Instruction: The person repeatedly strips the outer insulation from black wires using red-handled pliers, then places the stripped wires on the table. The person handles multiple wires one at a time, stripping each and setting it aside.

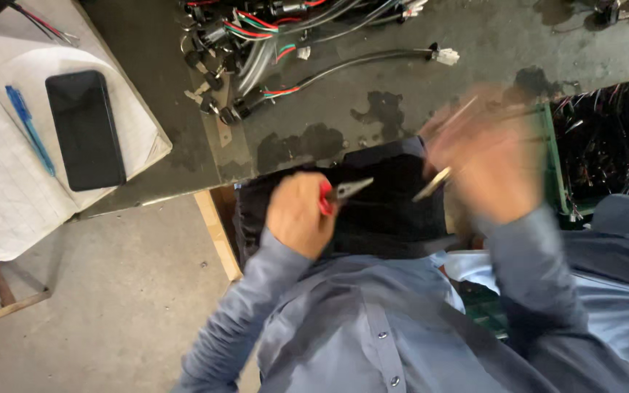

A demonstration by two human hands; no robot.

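Grey stained workbench [438, 109] under you; your left hand [298, 215] clenched on red-handled pliers [340, 192] over the dark cloth [391, 204] at the bench edge; your right hand [485, 164] blurred, pinching a thin pale strip [432, 184], grip unclear; wire harness bundle [256, 51] beyond; black phone [85, 129] and blue pen [29, 127] on paper left; open floor [111, 291] below-left.

Single head-worn view, steeply downward and close over the person's lap, workbench [416, 94] edge at top.
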